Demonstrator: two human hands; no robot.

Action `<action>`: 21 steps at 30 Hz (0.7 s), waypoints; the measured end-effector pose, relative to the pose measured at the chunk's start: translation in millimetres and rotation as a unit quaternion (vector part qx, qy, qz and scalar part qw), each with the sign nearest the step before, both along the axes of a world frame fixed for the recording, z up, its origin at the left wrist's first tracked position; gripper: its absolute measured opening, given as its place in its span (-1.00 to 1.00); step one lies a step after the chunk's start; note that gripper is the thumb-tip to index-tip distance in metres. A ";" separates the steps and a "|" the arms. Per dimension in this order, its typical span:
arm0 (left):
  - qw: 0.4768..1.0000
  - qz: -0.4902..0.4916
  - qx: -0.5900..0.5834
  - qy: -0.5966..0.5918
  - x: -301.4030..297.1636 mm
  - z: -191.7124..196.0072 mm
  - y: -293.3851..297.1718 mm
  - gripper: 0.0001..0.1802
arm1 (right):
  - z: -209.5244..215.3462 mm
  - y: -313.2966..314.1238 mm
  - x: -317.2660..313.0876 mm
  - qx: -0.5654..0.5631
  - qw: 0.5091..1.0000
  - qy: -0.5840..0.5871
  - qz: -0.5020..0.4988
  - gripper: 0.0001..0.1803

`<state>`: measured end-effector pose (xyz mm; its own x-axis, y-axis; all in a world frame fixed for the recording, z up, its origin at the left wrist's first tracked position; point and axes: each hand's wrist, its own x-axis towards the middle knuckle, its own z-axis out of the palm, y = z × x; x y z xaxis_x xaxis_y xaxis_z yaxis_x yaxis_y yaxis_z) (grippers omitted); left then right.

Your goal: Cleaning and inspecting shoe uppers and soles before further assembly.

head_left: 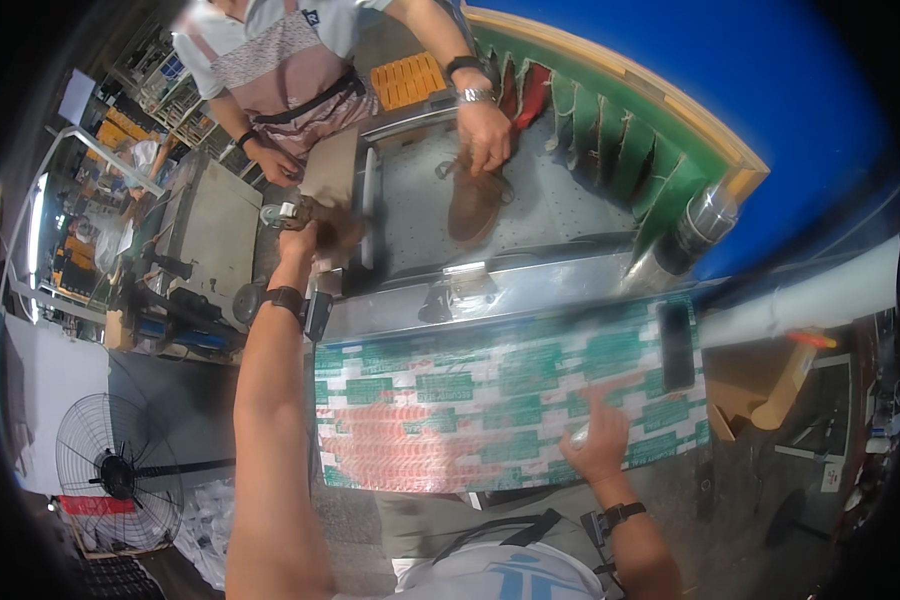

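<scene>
My left hand (298,242) is stretched out to the left end of a conveyor. Its fingers are closed on a brown shoe (338,226), which is blurred by motion. My right hand (602,442) is low over a table covered with green, white and red printed sheeting (450,430). Its index finger points forward, and the other fingers are curled by a small pale shiny thing (579,437) that I cannot make out. Another brown lace-up shoe (473,208) stands on the grey perforated conveyor bed (410,215), where a co-worker's hand (483,135) grips its laces.
A co-worker in an apron (280,75) stands across the conveyor. Green strip curtains (610,135) hang at a blue machine's opening. A dark phone-like slab (676,347) lies on the sheeting. A cardboard box (745,385) is at right, a floor fan (118,472) at lower left.
</scene>
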<state>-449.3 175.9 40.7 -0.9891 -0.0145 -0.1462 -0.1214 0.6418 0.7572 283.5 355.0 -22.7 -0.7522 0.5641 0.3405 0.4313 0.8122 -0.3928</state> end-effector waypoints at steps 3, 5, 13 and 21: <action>0.948 -0.091 -0.250 0.176 63.2 -20.5 97.2 0.10 | -6.4 -1.7 8.8 0.002 0.999 -0.033 -0.039 0.02; 0.821 -0.170 -0.225 0.496 117.0 8.4 122.2 0.07 | -0.6 2.9 5.4 -0.005 0.999 -0.030 -0.024 0.02; 0.886 -0.454 0.086 -0.041 180.1 3.3 283.9 -0.29 | -5.5 4.6 4.8 -0.036 0.999 -0.029 -0.016 -0.03; 0.918 -0.386 0.095 -0.014 182.4 45.4 244.1 -0.43 | 1.1 1.9 7.0 -0.039 0.999 -0.018 -0.014 -0.06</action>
